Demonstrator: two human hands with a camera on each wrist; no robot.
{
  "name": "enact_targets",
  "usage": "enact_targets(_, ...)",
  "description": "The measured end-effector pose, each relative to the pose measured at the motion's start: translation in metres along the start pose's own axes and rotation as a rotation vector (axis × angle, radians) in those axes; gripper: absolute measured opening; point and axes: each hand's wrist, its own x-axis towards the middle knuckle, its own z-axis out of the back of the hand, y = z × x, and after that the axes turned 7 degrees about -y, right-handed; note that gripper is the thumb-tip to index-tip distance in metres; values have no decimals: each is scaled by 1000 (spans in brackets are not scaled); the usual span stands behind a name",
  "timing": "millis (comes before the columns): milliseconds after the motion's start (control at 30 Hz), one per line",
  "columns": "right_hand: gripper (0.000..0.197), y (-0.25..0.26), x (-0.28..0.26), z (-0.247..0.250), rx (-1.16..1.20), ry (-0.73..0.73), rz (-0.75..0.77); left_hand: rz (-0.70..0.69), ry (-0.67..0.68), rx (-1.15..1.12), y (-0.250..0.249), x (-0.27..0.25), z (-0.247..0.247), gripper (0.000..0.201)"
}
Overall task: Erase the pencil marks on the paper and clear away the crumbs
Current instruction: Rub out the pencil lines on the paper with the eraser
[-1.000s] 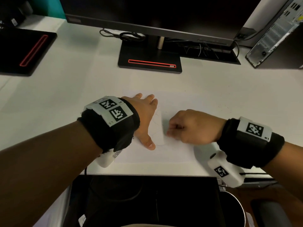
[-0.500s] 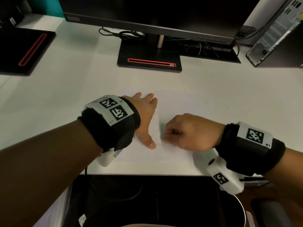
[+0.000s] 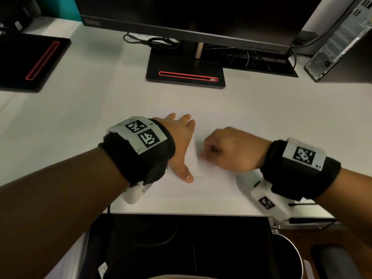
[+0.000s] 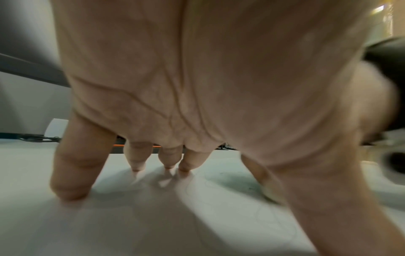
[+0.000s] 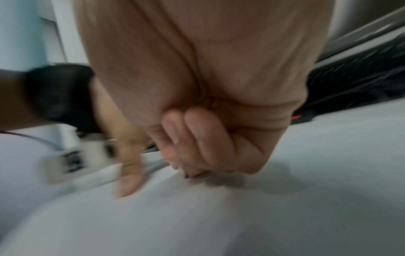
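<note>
Left hand point(image 3: 179, 141) pressed flat, fingers spread, on paper point(image 3: 213, 184), frame centre; right hand point(image 3: 231, 151) fisted, contents cannot be told

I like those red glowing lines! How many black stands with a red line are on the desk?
2. One black stand sits in the middle under the monitor. The other black stand is at the far left. More may be hidden outside the picture.

The room is looking dim, both wrist pictures are blurring, and soft shadows are lying under the left hand point(image 4: 197, 86).
</note>
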Motion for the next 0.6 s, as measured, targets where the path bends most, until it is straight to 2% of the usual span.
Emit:
enact_targets(67,36,10,-6,-10,6,53,60,-4,-2,-1,0,1,0,146)
enact_targets(200,32,-3,5,7,5,-12,-74,-3,9,-10,1,1,0,148)
enact_targets(267,32,4,4,2,6,-22,-18,-6,6,-10,1,1,0,147)
enact_targets(333,35,15,-1,-9,1,37,63,-12,1,-1,1,0,0,146)
enact_targets(400,33,10,2,-5,14,41,10,-10,0,-1,1,1,0,146)
enact_targets(500,33,0,9,8,10,-29,-92,-2,-1,-5,1,1,-1,148)
enact_targets(600,34,15,4,-6,9,27,34,-6,3,-6,2,1,0,147)
